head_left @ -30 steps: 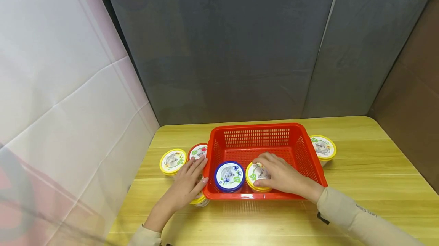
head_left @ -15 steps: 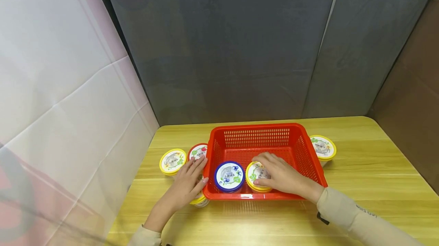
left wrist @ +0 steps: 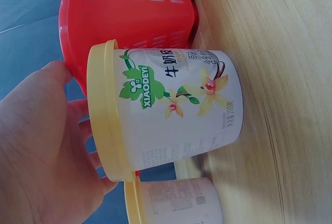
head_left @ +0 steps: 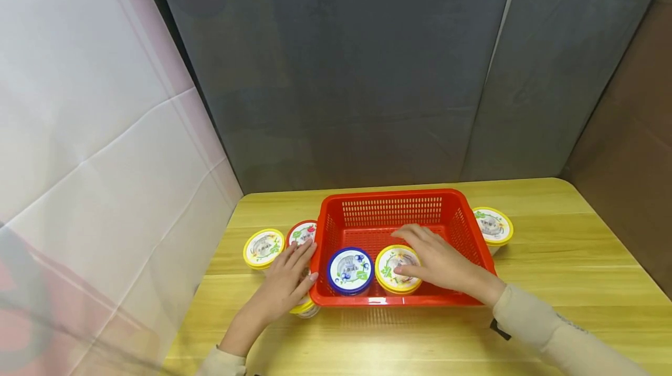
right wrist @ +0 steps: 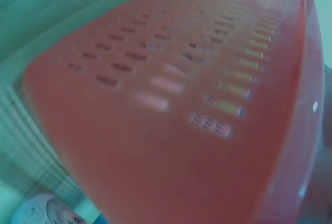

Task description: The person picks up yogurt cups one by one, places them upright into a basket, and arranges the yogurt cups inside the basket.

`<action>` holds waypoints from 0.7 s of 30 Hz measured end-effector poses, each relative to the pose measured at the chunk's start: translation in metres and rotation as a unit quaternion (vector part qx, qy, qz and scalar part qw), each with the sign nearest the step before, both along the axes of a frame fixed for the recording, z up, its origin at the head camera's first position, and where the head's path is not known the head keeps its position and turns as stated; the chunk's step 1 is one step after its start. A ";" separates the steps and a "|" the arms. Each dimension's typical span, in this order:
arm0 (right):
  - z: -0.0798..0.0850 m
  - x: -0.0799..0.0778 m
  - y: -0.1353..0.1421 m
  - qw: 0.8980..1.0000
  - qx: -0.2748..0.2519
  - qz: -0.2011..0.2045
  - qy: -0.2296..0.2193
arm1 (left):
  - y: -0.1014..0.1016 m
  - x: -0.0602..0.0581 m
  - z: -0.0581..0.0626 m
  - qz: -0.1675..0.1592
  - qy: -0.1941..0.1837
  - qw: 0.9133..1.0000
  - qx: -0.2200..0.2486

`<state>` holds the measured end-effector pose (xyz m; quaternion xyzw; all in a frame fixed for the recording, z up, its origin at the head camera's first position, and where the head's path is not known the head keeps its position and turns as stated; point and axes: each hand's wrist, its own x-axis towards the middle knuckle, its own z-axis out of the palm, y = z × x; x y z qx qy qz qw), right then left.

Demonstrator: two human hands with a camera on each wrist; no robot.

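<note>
A red plastic basket (head_left: 388, 193) holds a blue-lidded yogurt tub (head_left: 350, 271) and a yellow-lidded yogurt tub (head_left: 391, 262), side by side along its near wall. Over the basket, my right hand (head_left: 443, 259) has spread fingers; its thumb overlaps the yellow lid's edge in the head view. Whether it touches the lid, I cannot tell. My left hand (head_left: 280, 283) lies with straight fingers at the basket's left rim, above another yellow-lidded tub (left wrist: 181, 105). That tub stands upright beside the basket, partly hidden by the hand in the head view.
Left of the basket stand a red-lidded tub (head_left: 301, 233) and a yellow-lidded tub (head_left: 264, 248). One more yellow-lidded tub (head_left: 492, 225) is just right of it. The wooden table (head_left: 556, 248) meets a grey panel behind and a white sheet (head_left: 105, 102) at left.
My right hand has loosened from the yellow-lidded tub in the basket and shifted slightly right, its fingers now off the lid's far side. My left hand has stayed put.
</note>
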<state>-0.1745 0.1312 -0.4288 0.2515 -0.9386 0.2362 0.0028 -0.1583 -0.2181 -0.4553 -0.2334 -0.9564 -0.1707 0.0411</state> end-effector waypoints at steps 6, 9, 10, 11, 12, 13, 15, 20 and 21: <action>0.006 -0.002 0.013 1.000 0.001 -0.006 0.017 | 0.001 0.000 0.000 0.001 0.001 1.000 -0.002; 0.007 -0.003 0.020 0.999 0.004 -0.007 0.032 | 0.001 0.001 0.000 0.003 -0.003 1.000 0.000; 0.007 -0.004 0.023 0.999 0.008 -0.007 0.039 | 0.001 0.001 0.000 0.004 -0.005 1.000 0.000; 0.008 -0.004 0.026 0.999 0.011 -0.006 0.045 | 0.001 0.001 0.000 0.004 -0.006 1.000 0.001; 0.008 -0.005 0.029 0.999 0.013 -0.006 0.051 | 0.001 0.001 0.000 0.005 -0.008 1.000 0.002; 0.008 -0.005 0.031 0.998 0.015 -0.006 0.057 | 0.001 0.001 0.000 0.005 -0.009 1.000 0.002; 0.009 -0.006 0.037 0.997 0.020 -0.008 0.069 | 0.001 0.002 0.000 0.006 -0.008 1.000 0.001; 0.011 -0.008 0.052 0.995 0.027 -0.018 0.092 | 0.001 0.002 0.001 0.006 -0.004 1.000 -0.002; 0.012 -0.009 0.055 0.995 0.029 -0.021 0.095 | 0.001 0.002 0.001 0.005 -0.002 1.000 -0.003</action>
